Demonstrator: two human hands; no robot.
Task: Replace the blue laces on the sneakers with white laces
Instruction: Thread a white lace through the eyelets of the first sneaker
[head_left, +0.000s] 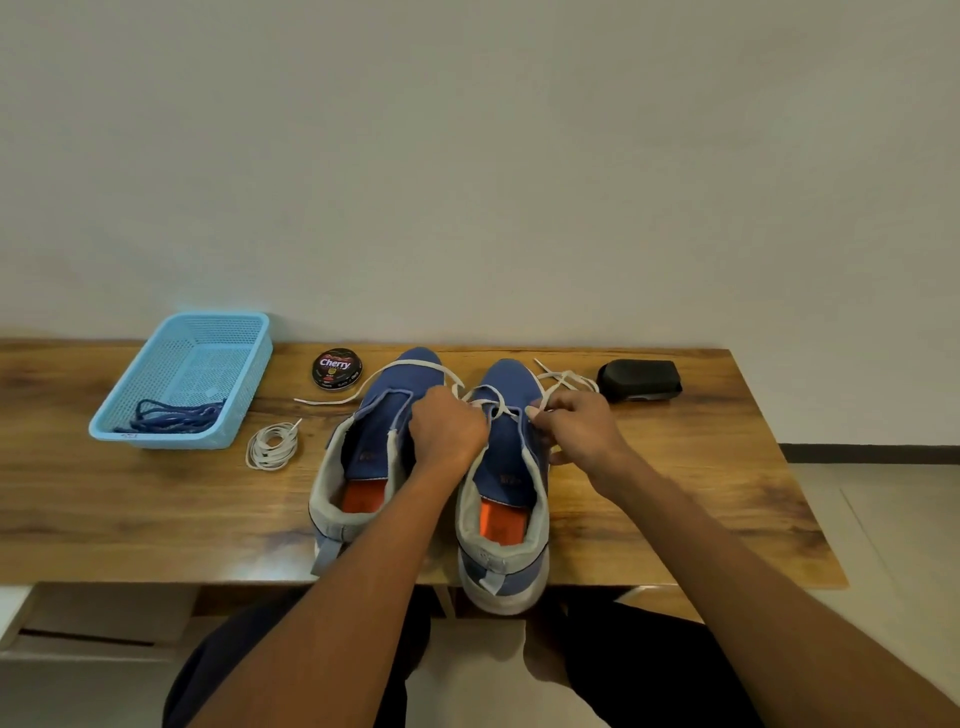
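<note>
Blue laces (174, 415) heaped in light-blue basket (156, 358), sneakers (511, 467) alongside

You are working a white lace (498, 402) through the right sneaker (506, 483), your left hand (447, 428) and right hand (579, 426) pinching it, while blue laces (171, 415) are lying in the basket (130, 395) at far left.

**Count of things on the desk**

Two blue fabric sneakers (363, 457) (506, 483). One light-blue plastic mesh basket (156, 379). One bundle of dark blue laces (171, 415). One coiled white lace (272, 446). One loose white lace (395, 371) threaded in a sneaker. One round black polish tin (336, 368). One black brush (639, 380). Two hands (447, 428) (579, 423).
</note>
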